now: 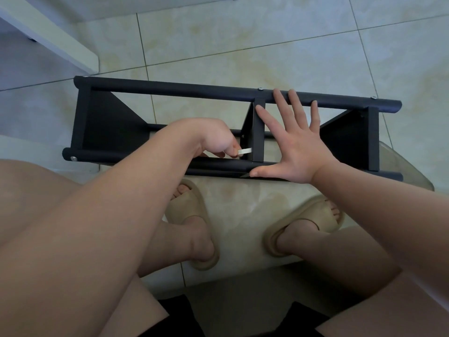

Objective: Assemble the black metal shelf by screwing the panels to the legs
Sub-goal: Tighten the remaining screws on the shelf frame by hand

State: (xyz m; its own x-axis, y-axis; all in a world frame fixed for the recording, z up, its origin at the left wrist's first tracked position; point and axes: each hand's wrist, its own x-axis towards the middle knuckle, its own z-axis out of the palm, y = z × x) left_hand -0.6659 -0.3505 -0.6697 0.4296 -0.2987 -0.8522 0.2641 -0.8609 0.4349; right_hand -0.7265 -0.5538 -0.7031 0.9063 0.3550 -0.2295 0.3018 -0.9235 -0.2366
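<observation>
Black shelf (170, 92): lies on its side, at 12 o'clock of 2 beige sandals (192, 222).
Left hand (216, 139): pinches a small flat silver wrench (245, 151), its tip at the middle panel (258, 135).
Right hand (296, 147): released, fingers spread flat, at 3 o'clock of that panel, thumb on the near leg (218, 166).

**shelf on its side along the table's far edge**

the shelf (107, 125) lies across the table (422, 171), its right end over the far right corner. your left hand (216, 139) sits just left of the middle panel (258, 132), pinching a flat wrench (245, 151) that touches it. your right hand (298, 152) lies just right, thumb on the near leg (218, 166), fingertips at the far leg (170, 90).
</observation>
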